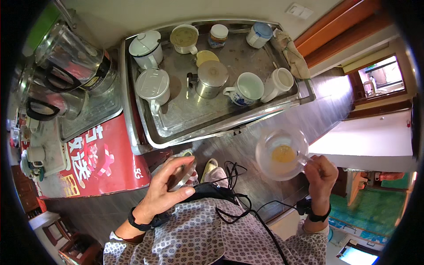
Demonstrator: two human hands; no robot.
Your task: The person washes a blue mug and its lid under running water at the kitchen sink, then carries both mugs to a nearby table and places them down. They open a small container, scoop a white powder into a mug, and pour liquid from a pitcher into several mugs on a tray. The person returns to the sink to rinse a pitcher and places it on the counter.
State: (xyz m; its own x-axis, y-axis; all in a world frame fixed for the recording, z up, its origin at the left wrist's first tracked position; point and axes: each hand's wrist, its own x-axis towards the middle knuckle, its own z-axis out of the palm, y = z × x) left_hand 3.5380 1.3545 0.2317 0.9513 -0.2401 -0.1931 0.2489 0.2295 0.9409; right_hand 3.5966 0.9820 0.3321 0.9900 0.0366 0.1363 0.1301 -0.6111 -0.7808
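My right hand (319,177) grips the handle of a clear glass mug (265,162), held over the floor to the right of the tray. A yellow-orange patch shows at the mug's bottom; I cannot tell whether it is liquid or something else. In my left hand (162,188) a round, clear lid-like disc (182,177) is held edge-on between thumb and fingers, near my waist. Ahead lies a metal tray (179,116) of cups. A blue-and-white mug (246,89) without a lid and a white mug (280,82) stand at its near right. A metal lidded cup (212,79) is in the middle.
Two white lidded mugs (153,87) (145,49), a lidded cup (184,38), a small jar (218,34) and a blue-lidded jar (260,34) share the tray. A cloth (291,54) hangs over its right end. Clear jugs (69,59) stand left. Black cables (238,198) dangle before me.
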